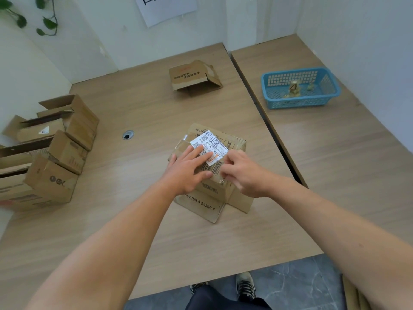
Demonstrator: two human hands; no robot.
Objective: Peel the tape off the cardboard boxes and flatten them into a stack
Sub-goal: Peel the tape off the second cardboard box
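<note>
- Centre of the frame: a cardboard box [233,194] stands on the wooden bench [134,198], its bottom flaps splayed out and a white shipping label [212,142] on top.
- The left grip [190,171], a bare hand, presses flat on the box top, its fingers straight and reaching onto the label.
- The right grip [243,175] pinches the clear tape [220,180] at the near top edge.
- Upper centre: a smaller opened box [192,79].
- Left edge: a cluster of open boxes [62,142].
- Upper right: a blue basket [299,103] holding crumpled scraps.
</note>
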